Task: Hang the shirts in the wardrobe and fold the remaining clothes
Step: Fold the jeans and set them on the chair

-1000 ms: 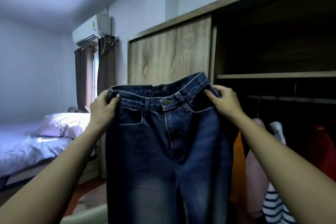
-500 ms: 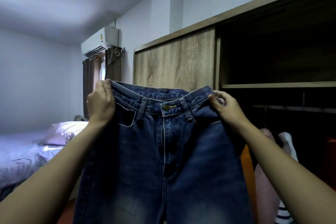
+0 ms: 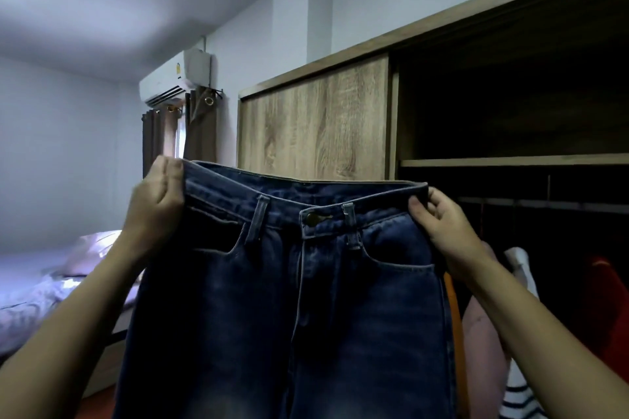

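Left hand (image 3: 156,204) and right hand (image 3: 446,228) pinch jeans (image 3: 306,299) waistband | jeans partly hide hanging clothes (image 3: 483,333) | bed (image 3: 34,299) left

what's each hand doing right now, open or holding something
Left hand: closed on the left end of the jeans waistband.
Right hand: closed on the right end of the same waistband.

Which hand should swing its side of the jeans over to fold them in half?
Probably the right hand. It pinches the dark blue denim jeans at the waistband's right end, beside the pink hanging garment; the left hand grips the end nearer the pale-sheeted bed, where they could be laid.
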